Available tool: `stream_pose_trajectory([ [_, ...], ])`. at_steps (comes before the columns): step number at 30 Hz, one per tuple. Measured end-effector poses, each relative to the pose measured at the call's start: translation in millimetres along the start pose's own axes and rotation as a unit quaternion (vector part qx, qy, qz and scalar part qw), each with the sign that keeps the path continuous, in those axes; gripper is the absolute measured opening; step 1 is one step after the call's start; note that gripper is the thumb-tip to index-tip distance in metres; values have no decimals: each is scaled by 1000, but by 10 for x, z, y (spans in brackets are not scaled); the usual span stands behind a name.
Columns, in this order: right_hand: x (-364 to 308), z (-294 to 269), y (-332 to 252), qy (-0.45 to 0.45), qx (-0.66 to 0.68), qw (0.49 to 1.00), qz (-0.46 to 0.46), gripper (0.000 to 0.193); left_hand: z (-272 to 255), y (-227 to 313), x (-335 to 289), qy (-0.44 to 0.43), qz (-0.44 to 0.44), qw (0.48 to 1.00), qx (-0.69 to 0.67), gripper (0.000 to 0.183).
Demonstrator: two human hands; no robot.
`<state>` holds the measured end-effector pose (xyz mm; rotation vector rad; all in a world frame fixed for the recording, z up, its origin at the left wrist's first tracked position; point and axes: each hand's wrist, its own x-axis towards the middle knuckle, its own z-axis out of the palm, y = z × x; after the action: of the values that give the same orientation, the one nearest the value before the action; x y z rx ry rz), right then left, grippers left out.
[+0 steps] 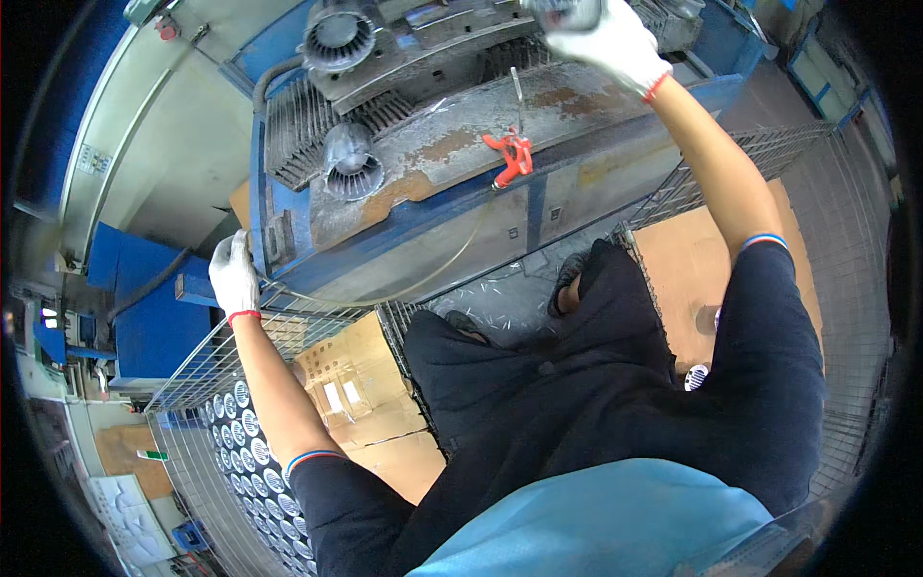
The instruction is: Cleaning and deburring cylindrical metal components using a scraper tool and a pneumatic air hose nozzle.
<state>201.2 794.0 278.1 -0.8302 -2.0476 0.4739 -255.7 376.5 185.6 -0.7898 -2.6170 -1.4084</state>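
Light-blue fabric (596,519) was seen nearest, with a person's dark clothing (548,385) spread beyond it. The person was flanked by two wire cages. In the left cage (308,322), dark round parts (255,452) with slotted, silvery faces were packed in rows beside brown cardboard (385,385). The right cage (836,288) was lined with a brown sheet (683,260), where a single slotted disc (696,377) was partly covered by the sleeve. Pale slivers were scattered across the grey floor (510,298).

At left, the white-gloved left grip (234,274) was raised beside the blue frame of a machine; whether it was open or closed could not be told. On the machine's rust-patched surface (433,149), a red air gun (512,157) was placed at the near edge, its thin nozzle pointed toward the far side. A finned grey cylinder (351,159) was set to its left, and a second finned cylinder (338,40) was seen farther off, against metal blocks. At far right, a grey part (567,12), blurred and cut off from view, was grasped by the white-gloved right grip (615,48).
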Motion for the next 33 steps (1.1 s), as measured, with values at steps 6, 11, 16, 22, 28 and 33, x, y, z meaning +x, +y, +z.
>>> stream_pose_trajectory([
  [6,-107,-49,636,-221,-266,937,-58,87,306,641,-102,59,187,975,102,41],
  [11,158,196,895,-277,-296,910,-81,87,867,1942,-105,36,250,968,7,50],
  [16,162,140,1120,-228,-316,913,-122,89,1019,2548,161,147,174,956,186,70],
  [22,27,111,907,-141,-328,916,-184,81,905,2271,543,151,175,948,219,61],
  [28,-93,-37,196,-5,-264,922,-283,69,903,2154,577,86,332,931,126,43],
  [33,-135,-343,-904,-16,-96,893,-440,63,582,2186,56,45,386,921,3,38],
])
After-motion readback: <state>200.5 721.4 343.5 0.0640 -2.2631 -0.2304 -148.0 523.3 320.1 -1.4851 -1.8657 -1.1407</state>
